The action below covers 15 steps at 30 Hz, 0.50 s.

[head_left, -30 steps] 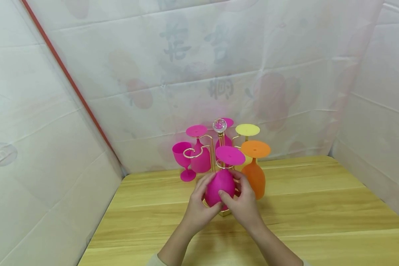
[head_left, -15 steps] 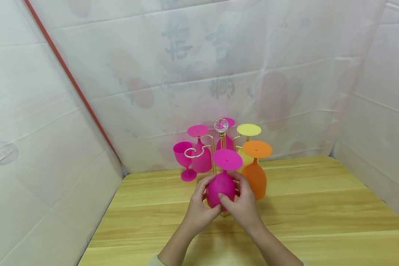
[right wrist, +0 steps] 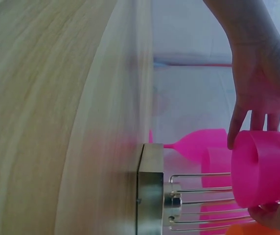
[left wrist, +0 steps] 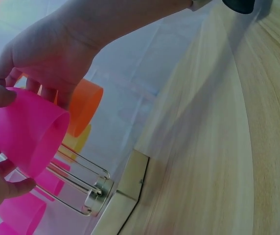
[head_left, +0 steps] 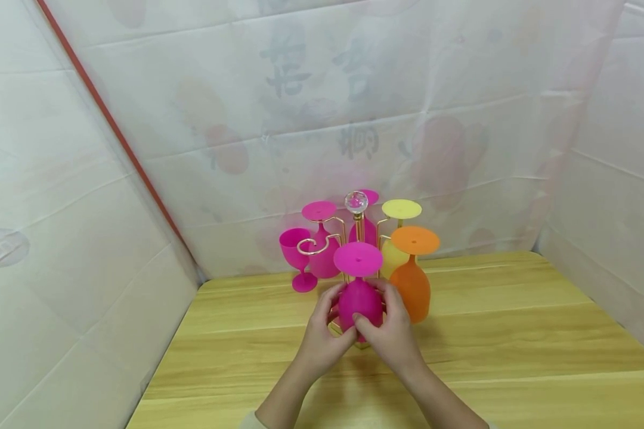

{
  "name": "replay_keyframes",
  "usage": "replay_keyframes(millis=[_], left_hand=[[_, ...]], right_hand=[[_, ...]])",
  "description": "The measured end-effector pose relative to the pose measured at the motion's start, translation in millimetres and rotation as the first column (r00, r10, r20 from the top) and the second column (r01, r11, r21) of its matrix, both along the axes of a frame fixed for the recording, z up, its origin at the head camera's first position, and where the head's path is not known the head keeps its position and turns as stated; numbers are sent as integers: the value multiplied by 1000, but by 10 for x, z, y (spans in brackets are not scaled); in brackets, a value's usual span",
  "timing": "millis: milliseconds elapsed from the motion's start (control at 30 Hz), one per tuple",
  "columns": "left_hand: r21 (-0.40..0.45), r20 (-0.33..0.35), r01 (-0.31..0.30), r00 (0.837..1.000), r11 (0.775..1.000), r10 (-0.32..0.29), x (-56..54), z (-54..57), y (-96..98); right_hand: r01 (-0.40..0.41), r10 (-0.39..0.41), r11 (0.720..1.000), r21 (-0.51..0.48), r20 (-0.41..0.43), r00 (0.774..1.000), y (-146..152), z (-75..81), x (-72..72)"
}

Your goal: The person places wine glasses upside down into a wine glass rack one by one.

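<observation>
A magenta goblet [head_left: 357, 301] is upside down between both hands in front of the gold wire rack [head_left: 344, 231], its round foot on top. My left hand [head_left: 324, 330] grips the bowl from the left, fingers bent behind it. On the other side, my right hand [head_left: 390, 328] holds the bowl with its thumb across the front. In the left wrist view, the goblet [left wrist: 30, 129] has its open rim above the rack's base [left wrist: 123, 188]. The right wrist view also shows the goblet [right wrist: 260, 169] with fingers on both sides.
Hanging upside down on the rack are an orange goblet [head_left: 411, 289], a yellow goblet [head_left: 401, 208] and other magenta goblets [head_left: 322, 256]. One magenta goblet [head_left: 295, 247] stands upright at the back left. A clear crystal knob [head_left: 356, 202] tops the rack on the wooden table [head_left: 236, 351].
The held goblet's foot has shifted left and slightly down, out of line with the wire ring seen around its stem earlier. Both hands keep their hold in nearly the same place.
</observation>
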<state>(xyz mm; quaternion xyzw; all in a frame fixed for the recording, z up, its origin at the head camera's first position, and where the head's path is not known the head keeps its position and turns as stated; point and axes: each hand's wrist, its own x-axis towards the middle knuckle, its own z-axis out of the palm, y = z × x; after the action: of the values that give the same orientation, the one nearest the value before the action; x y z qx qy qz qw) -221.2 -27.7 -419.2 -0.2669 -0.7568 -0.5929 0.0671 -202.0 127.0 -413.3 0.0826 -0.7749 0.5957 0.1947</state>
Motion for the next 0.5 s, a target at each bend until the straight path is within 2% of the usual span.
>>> replay_keyframes(millis=[167, 500], left_hand=[[-12, 51, -11, 999, 1000, 12, 133, 193, 19], [-28, 41, -6, 999, 1000, 8, 125, 198, 14]], right_hand=[[8, -8, 1000, 11, 2, 1000, -4, -9, -5], [8, -8, 1000, 14, 5, 1000, -23, 6, 9]])
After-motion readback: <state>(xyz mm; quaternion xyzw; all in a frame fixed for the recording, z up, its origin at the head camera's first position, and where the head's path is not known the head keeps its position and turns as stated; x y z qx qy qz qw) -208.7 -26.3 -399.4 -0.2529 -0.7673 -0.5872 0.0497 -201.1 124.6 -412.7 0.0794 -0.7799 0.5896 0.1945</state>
